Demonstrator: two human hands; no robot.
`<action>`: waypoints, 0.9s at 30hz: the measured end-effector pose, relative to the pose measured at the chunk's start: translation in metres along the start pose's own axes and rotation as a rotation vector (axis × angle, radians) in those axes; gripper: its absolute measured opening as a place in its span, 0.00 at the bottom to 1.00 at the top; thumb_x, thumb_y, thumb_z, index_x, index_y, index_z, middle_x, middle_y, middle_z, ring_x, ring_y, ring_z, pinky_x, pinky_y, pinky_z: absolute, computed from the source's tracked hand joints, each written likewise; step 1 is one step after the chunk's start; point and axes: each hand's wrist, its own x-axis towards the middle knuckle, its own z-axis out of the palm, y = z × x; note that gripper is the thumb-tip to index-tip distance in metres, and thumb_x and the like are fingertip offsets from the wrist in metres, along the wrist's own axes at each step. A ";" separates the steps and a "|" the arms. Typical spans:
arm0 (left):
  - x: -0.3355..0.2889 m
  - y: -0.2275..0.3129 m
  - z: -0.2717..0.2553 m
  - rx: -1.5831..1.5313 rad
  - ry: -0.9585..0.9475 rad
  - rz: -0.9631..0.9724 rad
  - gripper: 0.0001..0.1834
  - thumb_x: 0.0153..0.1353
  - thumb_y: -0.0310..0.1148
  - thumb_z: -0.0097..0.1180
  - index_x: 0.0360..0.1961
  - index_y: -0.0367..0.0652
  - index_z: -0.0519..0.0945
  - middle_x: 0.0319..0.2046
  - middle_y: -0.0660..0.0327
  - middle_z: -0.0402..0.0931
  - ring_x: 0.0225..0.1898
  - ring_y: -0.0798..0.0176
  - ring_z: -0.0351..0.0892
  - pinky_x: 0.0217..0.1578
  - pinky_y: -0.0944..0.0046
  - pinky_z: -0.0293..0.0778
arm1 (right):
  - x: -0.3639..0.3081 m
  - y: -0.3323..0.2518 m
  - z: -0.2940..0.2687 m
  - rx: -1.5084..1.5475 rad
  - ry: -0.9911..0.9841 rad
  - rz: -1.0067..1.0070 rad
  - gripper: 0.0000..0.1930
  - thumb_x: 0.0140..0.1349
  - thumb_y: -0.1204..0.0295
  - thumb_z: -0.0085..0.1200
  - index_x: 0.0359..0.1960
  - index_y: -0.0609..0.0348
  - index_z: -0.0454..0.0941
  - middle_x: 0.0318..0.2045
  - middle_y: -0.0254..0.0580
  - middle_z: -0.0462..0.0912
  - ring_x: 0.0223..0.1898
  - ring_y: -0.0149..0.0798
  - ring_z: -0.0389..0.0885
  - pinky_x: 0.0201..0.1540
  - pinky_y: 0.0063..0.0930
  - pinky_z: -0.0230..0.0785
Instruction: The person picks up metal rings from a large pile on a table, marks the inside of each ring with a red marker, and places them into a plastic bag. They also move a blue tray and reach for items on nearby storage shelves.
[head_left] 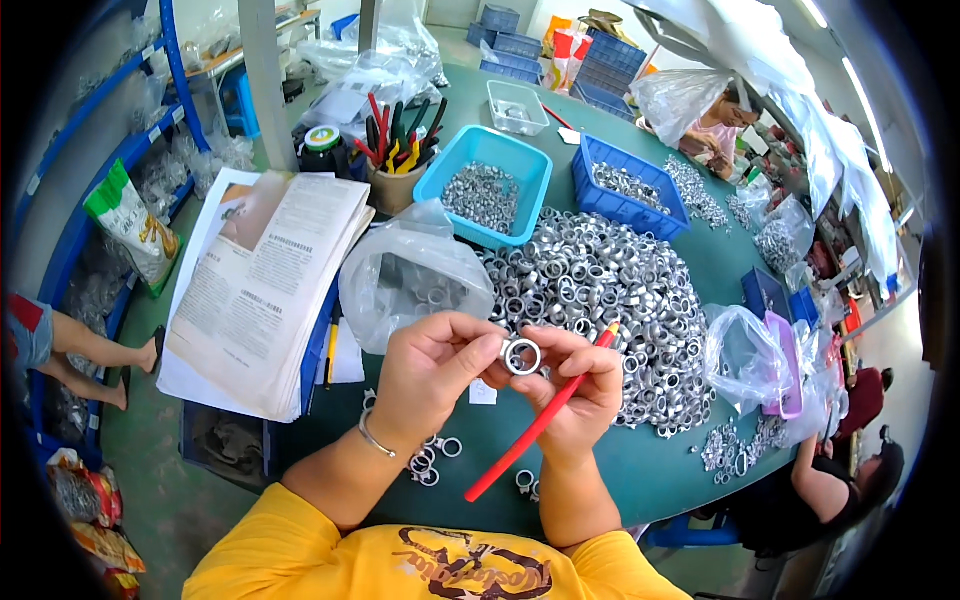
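Between my two hands, over the near part of the green table, a silvery metal ring point(521, 356) is held up. My left hand point(432, 375), with a bracelet on its wrist, pinches the ring's left side between thumb and fingers. My right hand point(580, 395) steadies the ring from the right and also grips a red pen-like tool point(530, 436) with a yellowish tip, slanting down to the left. Behind my hands rises a big heap of similar metal rings point(610, 290). A few loose rings point(428, 463) lie below my left hand.
Left stand an open newspaper stack point(260, 290), a clear plastic bag point(410, 270) and a pot of pliers point(398, 185). Farther back are a turquoise basin point(535, 180) and a blue crate point(640, 215) of small metal parts. Other people point(715, 130) sit around the table.
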 end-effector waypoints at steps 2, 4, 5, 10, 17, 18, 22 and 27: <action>0.004 0.000 -0.004 0.038 -0.029 -0.015 0.06 0.56 0.24 0.52 0.34 0.32 0.74 0.28 0.58 0.76 0.27 0.69 0.77 0.29 0.73 0.75 | -0.002 0.006 -0.005 -0.035 0.008 0.005 0.19 0.45 0.83 0.61 0.31 0.60 0.60 0.42 0.60 0.73 0.35 0.38 0.78 0.36 0.26 0.74; 0.005 -0.002 -0.008 0.081 -0.044 -0.036 0.06 0.56 0.24 0.52 0.34 0.31 0.74 0.27 0.58 0.76 0.27 0.70 0.77 0.29 0.73 0.75 | -0.005 0.010 -0.009 -0.056 -0.002 0.017 0.19 0.45 0.84 0.61 0.31 0.60 0.60 0.40 0.60 0.74 0.36 0.39 0.78 0.36 0.27 0.74; 0.006 -0.003 -0.009 0.089 -0.032 -0.040 0.06 0.56 0.24 0.53 0.33 0.31 0.75 0.27 0.59 0.76 0.26 0.70 0.77 0.28 0.73 0.75 | -0.006 0.012 -0.009 -0.051 0.009 0.034 0.19 0.45 0.84 0.60 0.31 0.61 0.60 0.40 0.59 0.74 0.36 0.39 0.78 0.37 0.27 0.74; 0.010 -0.011 -0.011 0.096 0.003 -0.079 0.06 0.56 0.24 0.53 0.33 0.31 0.75 0.25 0.58 0.76 0.25 0.70 0.77 0.26 0.74 0.74 | -0.009 0.017 -0.016 -0.088 0.000 0.077 0.17 0.46 0.85 0.59 0.30 0.61 0.61 0.40 0.58 0.75 0.36 0.38 0.78 0.38 0.27 0.73; 0.013 -0.015 -0.015 0.116 0.024 -0.125 0.06 0.56 0.25 0.53 0.33 0.31 0.75 0.24 0.57 0.77 0.24 0.70 0.77 0.26 0.74 0.75 | -0.010 0.021 -0.023 -0.099 -0.010 0.127 0.17 0.45 0.87 0.59 0.29 0.61 0.62 0.39 0.55 0.75 0.34 0.34 0.78 0.38 0.24 0.72; 0.013 -0.017 -0.013 0.119 0.021 -0.123 0.06 0.56 0.25 0.53 0.33 0.31 0.75 0.25 0.57 0.77 0.24 0.70 0.77 0.26 0.74 0.75 | -0.011 0.020 -0.026 -0.108 -0.007 0.133 0.17 0.44 0.87 0.59 0.29 0.61 0.62 0.39 0.55 0.76 0.34 0.34 0.78 0.38 0.24 0.72; 0.013 -0.020 -0.013 0.134 0.023 -0.102 0.06 0.55 0.23 0.53 0.33 0.31 0.75 0.26 0.58 0.77 0.26 0.70 0.78 0.28 0.74 0.75 | -0.012 0.021 -0.027 -0.103 0.000 0.158 0.17 0.44 0.86 0.60 0.29 0.60 0.62 0.39 0.55 0.76 0.35 0.34 0.77 0.38 0.23 0.72; 0.014 -0.023 -0.012 0.179 -0.040 -0.072 0.05 0.55 0.21 0.53 0.33 0.31 0.75 0.30 0.58 0.76 0.30 0.69 0.77 0.33 0.72 0.75 | -0.011 0.020 -0.028 -0.135 0.038 0.082 0.15 0.47 0.84 0.58 0.27 0.59 0.62 0.38 0.54 0.77 0.34 0.34 0.76 0.37 0.24 0.69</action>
